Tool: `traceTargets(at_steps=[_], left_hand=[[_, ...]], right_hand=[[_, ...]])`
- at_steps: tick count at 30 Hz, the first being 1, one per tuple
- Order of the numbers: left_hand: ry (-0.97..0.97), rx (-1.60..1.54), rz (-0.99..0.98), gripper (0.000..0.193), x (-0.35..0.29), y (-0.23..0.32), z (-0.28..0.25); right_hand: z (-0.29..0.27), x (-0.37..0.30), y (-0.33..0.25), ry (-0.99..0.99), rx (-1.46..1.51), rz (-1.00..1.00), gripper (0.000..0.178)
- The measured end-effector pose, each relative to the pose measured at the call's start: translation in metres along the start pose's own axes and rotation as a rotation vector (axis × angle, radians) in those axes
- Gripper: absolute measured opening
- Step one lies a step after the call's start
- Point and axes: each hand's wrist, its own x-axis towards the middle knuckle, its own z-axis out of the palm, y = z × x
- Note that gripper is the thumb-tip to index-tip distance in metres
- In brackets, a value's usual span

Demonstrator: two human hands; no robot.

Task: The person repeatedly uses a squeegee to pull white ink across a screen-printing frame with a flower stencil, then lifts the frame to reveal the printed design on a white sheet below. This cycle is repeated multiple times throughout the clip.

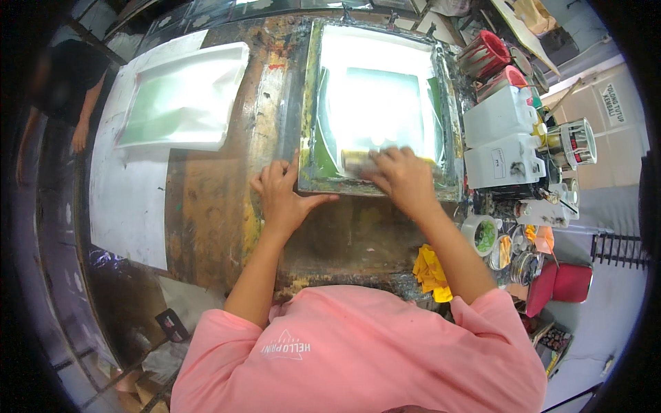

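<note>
A screen-printing frame [450, 117] with a bright, glossy mesh lies on the worn wooden table. My left hand [279, 189] rests at its near left corner, fingers apart, with the index finger along the left side and the thumb along the front edge. Inside the frame, near the front end of the mesh, my right hand [399, 172] is closed on a squeegee [357, 162]. Motion smears the squeegee, and my fingers partly cover it. Green shows along the mesh's edges. To the left, a pale sheet with a green print [182, 96] lies on white boards.
White plastic jerrycans [499, 162] and red-smeared paint cans [484, 54] stand right of the frame. Nearer are a tape roll [480, 234] and a yellow cloth [432, 272] at the table edge. Another person [65, 82] stands at far left. A red chair [570, 282] is at right.
</note>
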Motion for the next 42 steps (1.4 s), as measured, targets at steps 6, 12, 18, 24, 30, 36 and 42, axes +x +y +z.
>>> traceTargets(at_steps=[6, 12, 18, 24, 30, 36, 42], left_hand=[[0.056, -0.025, 0.037, 0.12, 0.0, -0.002, -0.001], [0.12, -0.093, 0.104, 0.124, 0.001, -0.003, 0.0], [0.068, -0.149, 0.072, 0.123, -0.003, -0.003, 0.0], [0.093, -0.157, 0.102, 0.12, -0.003, -0.005, 0.002], [0.118, -0.346, 0.04, 0.111, 0.0, 0.015, -0.012], [0.258, -1.193, -0.014, 0.114, 0.039, 0.071, -0.045], [0.106, -0.269, 0.187, 0.119, 0.046, 0.047, -0.051]], right_hand=[[0.028, 0.136, 0.078, 0.099, -0.109, -0.001, 0.038], [0.001, 0.234, 0.137, -0.187, -0.017, 0.0, 0.042], [0.035, 0.178, 0.117, 0.143, -0.072, -0.048, 0.038], [-0.005, 0.052, 0.03, 0.068, -0.113, -0.049, 0.038], [-0.069, 0.001, -0.027, -0.034, -0.028, 0.028, 0.04], [-0.131, 0.041, -0.036, 0.4, -0.262, -0.049, 0.031], [-0.182, 0.108, -0.02, 0.577, -0.263, -0.084, 0.038]])
